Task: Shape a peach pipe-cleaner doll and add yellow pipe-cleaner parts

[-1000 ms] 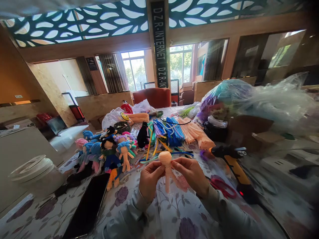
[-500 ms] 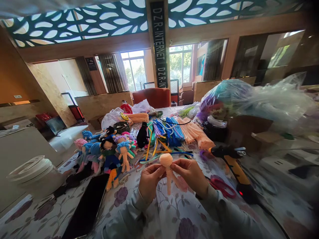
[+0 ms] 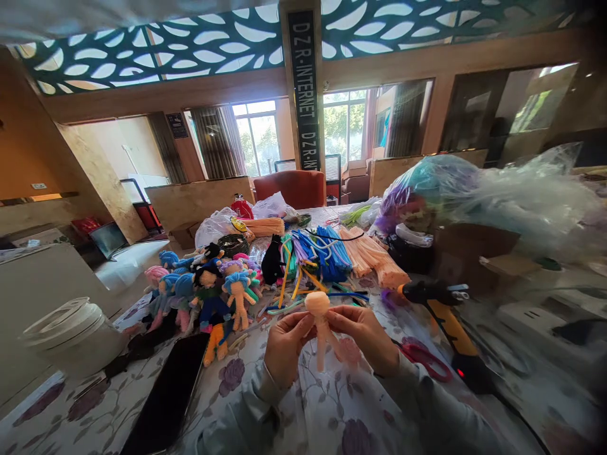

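Both hands raised just above the tabletop (image 3: 332,411), which wears a pale cloth printed with purple flowers. Left hand (image 3: 284,346) and right hand (image 3: 367,336) pinch a fuzzy peach doll body (image 3: 320,322) between them: round ball head on top, thin chenille stem hanging straight down. Fingers clasp it at the neck, from either side.

Behind: loose pipe cleaners (image 3: 322,253), blue, peach and mixed, in soft bundles. Left of them, a heap of finished dolls (image 3: 208,291) with bright woolly hair. Flat black phone (image 3: 168,395) lies near the left forearm. Right side, a black-and-yellow glue gun (image 3: 441,309) and red scissors (image 3: 427,360). White plastic tub (image 3: 71,332) at far left. Bulging clear bag (image 3: 497,196) at the back right.
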{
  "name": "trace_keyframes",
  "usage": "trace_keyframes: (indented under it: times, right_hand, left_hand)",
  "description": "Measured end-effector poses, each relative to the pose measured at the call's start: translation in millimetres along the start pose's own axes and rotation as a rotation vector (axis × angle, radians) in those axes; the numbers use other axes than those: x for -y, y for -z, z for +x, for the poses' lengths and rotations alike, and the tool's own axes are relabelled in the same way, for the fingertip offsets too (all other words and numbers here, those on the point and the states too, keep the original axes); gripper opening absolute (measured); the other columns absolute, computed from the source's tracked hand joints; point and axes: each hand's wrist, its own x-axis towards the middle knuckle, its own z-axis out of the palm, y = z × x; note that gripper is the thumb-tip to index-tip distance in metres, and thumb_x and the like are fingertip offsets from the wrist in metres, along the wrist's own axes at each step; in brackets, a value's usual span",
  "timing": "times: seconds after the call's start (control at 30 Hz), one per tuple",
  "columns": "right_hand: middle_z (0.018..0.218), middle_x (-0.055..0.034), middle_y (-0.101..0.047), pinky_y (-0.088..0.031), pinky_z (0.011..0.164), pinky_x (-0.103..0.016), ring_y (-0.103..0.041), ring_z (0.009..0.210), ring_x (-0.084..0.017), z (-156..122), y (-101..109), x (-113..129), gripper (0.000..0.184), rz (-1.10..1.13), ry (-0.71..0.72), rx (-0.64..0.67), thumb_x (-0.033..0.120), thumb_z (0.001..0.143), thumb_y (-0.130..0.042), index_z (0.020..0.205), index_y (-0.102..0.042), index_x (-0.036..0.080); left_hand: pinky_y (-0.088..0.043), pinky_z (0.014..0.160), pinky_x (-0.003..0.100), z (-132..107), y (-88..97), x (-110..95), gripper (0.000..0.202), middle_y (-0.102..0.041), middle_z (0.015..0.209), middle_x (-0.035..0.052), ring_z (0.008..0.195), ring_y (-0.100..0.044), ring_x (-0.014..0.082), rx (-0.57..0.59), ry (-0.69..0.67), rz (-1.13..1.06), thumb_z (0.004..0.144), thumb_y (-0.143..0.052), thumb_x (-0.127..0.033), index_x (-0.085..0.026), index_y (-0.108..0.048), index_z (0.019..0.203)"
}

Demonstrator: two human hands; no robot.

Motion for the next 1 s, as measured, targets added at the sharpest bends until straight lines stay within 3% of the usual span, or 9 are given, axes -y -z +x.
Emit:
trace_keyframes:
  times: [0.2,0.4,0.53,0.73,0.9,1.0]
  right_hand:
    - [0.071,-0.0032,-0.069,-0.047,0.061,-0.028,-0.061,0.064,-0.017,0,-3,1,0.037,0.084,-0.062,-0.073,0.049,0.066,-0.074,0.078,-0.070,0.014]
    - [0.075,-0.0048,-0.070,-0.048,0.061,-0.030,-0.061,0.065,-0.019,1,-2,0,0.037,0.082,0.000,-0.067,0.049,0.068,-0.072,0.081,-0.071,0.014]
    - [0.074,-0.0045,-0.069,-0.047,0.063,-0.031,-0.062,0.069,-0.020,2,-1,-3,0.037,0.061,-0.015,-0.089,0.050,0.072,-0.068,0.080,-0.072,0.015]
    - [0.078,-0.0056,-0.070,-0.046,0.071,-0.032,-0.061,0.077,-0.021,6,3,-7,0.036,0.064,0.001,-0.199,0.049,0.069,-0.071,0.083,-0.073,0.015]
    - [0.072,-0.0022,-0.065,-0.046,0.069,-0.029,-0.058,0.071,-0.018,4,2,-2,0.028,-0.077,0.117,-0.301,0.042,0.069,-0.072,0.076,-0.067,0.016]
    - [0.071,-0.0024,-0.063,-0.046,0.067,-0.029,-0.057,0.069,-0.017,0,-2,2,0.020,-0.278,0.265,-0.304,0.037,0.073,-0.068,0.072,-0.065,0.017]
  left_hand:
    - [-0.052,0.071,0.032,-1,0.1,-1,0.034,-0.071,0.081,0.0090,0.074,-0.065,0.0200,0.056,0.044,-0.049,0.067,-0.074,-0.040,-0.014,-0.072,0.088]
    - [-0.047,0.061,0.026,1,-0.3,8,0.034,-0.067,0.070,0.0034,0.060,-0.060,0.0137,0.180,0.085,0.052,0.059,-0.081,-0.031,-0.014,-0.069,0.086]
    - [-0.046,0.060,0.026,0,-0.1,8,0.027,-0.065,0.065,0.0032,0.058,-0.058,0.0129,0.182,0.108,0.060,0.062,-0.079,-0.030,-0.011,-0.069,0.079]
    - [-0.045,0.061,0.024,-2,0.5,3,0.020,-0.062,0.066,0.0021,0.058,-0.056,0.0102,0.249,0.120,-0.057,0.069,-0.074,-0.025,-0.011,-0.069,0.082]
    - [-0.045,0.058,0.022,-2,-0.4,2,0.021,-0.062,0.065,0.0019,0.058,-0.056,0.0106,0.144,0.073,-0.003,0.064,-0.077,-0.026,-0.012,-0.069,0.078]
    - [-0.044,0.059,0.021,0,1.2,3,0.021,-0.062,0.062,0.0005,0.059,-0.056,0.0107,0.067,-0.012,0.073,0.063,-0.078,-0.028,-0.012,-0.070,0.075]
